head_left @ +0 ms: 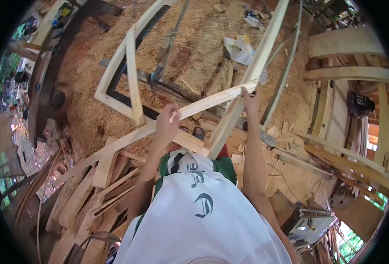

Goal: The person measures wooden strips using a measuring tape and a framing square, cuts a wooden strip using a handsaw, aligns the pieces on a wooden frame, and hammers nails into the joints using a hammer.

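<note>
A long, slightly curved wooden strip point(216, 100) slants across in front of me, from the upper right down to the lower left. My right hand point(250, 104) grips it near its upper end, the thumb on its edge. Further down the strip, my left hand point(167, 122) is closed around it with fingers curled; part of the grip is hidden. Under the strip lies a large pale wooden frame point(115, 102), with a long beam point(265, 50) running away from its near corner. A short wooden piece point(134, 79) lies across the frame's left part.
Sawdust point(84, 127) covers the ground. Offcuts and boards point(100, 193) are heaped at lower left. A dark metal bar point(177, 91) crosses beneath the frame. Curved timbers point(348, 73) stand at right, near a dark cap point(360, 104). White paper scraps point(240, 50) lie ahead.
</note>
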